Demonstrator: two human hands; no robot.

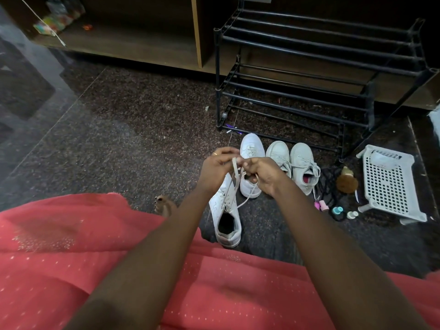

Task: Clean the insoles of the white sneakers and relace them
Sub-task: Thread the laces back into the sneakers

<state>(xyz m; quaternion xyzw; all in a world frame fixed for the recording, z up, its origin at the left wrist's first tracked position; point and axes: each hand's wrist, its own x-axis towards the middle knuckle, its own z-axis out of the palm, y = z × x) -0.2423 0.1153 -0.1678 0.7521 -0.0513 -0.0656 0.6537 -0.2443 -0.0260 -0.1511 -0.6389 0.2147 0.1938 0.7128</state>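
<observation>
A white sneaker (226, 217) stands on the dark floor right in front of me, heel toward me, its opening dark. Its white lace (234, 184) rises from the eyelets to my hands. My left hand (217, 166) and my right hand (262, 173) are held together above the sneaker's toe, both pinching the lace ends. The second white sneaker (251, 160) stands just behind my hands, partly hidden by them.
Another pale pair of laced sneakers (294, 163) sits to the right. A black shoe rack (309, 77) stands behind. A white perforated basket (390, 184), a brown brush (347, 181) and small bottles (337, 209) lie at the right. My red garment (71, 258) covers my lap.
</observation>
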